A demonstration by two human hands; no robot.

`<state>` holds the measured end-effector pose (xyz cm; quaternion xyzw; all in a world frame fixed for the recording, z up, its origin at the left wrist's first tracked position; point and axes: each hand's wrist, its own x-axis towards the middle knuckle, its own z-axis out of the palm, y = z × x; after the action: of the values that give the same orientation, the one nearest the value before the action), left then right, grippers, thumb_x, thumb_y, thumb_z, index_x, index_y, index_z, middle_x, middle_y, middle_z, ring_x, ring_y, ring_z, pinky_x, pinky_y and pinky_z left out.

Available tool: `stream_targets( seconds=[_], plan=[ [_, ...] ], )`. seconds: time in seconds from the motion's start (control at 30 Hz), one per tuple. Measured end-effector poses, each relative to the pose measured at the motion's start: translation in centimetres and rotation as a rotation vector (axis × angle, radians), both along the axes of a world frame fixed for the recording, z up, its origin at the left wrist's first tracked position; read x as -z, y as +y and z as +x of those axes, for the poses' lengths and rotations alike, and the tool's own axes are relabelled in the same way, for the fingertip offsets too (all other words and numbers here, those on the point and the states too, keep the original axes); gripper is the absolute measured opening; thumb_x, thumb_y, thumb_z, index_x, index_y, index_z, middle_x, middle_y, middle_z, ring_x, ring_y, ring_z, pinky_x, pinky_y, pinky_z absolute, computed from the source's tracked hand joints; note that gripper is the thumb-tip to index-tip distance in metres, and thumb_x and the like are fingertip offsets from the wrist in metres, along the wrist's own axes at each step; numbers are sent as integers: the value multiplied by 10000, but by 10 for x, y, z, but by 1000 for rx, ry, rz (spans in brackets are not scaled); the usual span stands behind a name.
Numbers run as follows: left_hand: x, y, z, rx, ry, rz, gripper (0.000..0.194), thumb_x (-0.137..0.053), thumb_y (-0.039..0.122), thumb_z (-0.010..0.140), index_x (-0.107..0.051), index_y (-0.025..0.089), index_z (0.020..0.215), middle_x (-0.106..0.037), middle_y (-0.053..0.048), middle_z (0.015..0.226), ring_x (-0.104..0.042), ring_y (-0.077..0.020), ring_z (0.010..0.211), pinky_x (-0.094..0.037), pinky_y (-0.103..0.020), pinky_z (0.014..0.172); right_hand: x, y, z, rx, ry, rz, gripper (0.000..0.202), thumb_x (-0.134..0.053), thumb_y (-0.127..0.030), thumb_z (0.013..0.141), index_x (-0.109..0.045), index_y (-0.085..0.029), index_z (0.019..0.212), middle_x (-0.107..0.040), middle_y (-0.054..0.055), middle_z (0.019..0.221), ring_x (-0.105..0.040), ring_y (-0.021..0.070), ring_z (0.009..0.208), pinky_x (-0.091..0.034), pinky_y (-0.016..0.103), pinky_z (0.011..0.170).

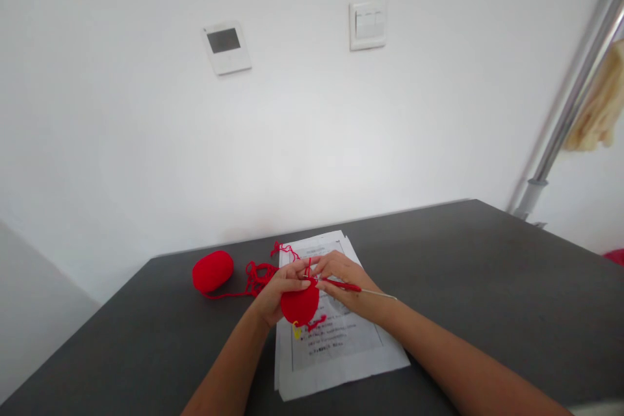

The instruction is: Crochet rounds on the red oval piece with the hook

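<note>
Dark worktop (pixel 487 286): above papers (pixel 336 367) near its far edge, the left hand (pixel 273 289) pinches the red crochet piece (pixel 299 305), the right hand (pixel 347 273) grips the hook (pixel 348 286); lightly taut yarn (pixel 213 271) should help.

A dark grey, matte, flat-topped table (pixel 487 289) bearing red yarn and a small stack of printed white paper.
On the left part of the top lies a plump, rounded-oblong ball of bright red yarn (pixel 213 271), tipped slightly, with a thin red strand (pixel 229 295) running from its lower side along the surface to a loose, looping tangle of red yarn (pixel 253 279). The tangle rests between the ball and the papers, close to their left edge. Near the middle lie the white paper sheets with dark print and a grey-shaded panel (pixel 341 364), set slightly askew, their edges not quite aligned, stretching from near the table's far edge towards the near side.
</note>
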<state>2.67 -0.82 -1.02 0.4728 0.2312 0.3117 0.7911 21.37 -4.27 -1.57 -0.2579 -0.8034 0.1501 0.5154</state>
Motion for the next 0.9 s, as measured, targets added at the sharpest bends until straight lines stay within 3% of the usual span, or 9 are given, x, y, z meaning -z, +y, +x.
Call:
stream_targets(
  seconds=[0.33,0.63,0.9],
  plan=[
    [-1,1,-3,-71,26,7,583,-748,103,620,-613,152,1185,-649,-21,728,-577,-86,567,-391,-166,524,-3,0,3,4,-99,145,56,-549,-221,897,-575,-197,941,-677,71,924,-594,182,912,-498,339,828],
    [0,8,-15,-45,75,23,594,-755,113,600,-621,150,1177,-609,-4,665,-535,-81,529,-366,-175,503,0,-9,-4,41,53,-39,103,-580,-276,878,-640,-192,874,-691,50,832,-652,151,776,-531,269,722],
    [-1,10,-21,-48,82,32,515,-760,107,567,-672,128,1074,-600,1,615,-493,-66,470,-322,-169,457,-2,-12,-5,-13,78,-131,119,-585,-284,870,-661,-192,873,-701,60,863,-660,160,814,-532,283,759]
  ],
)
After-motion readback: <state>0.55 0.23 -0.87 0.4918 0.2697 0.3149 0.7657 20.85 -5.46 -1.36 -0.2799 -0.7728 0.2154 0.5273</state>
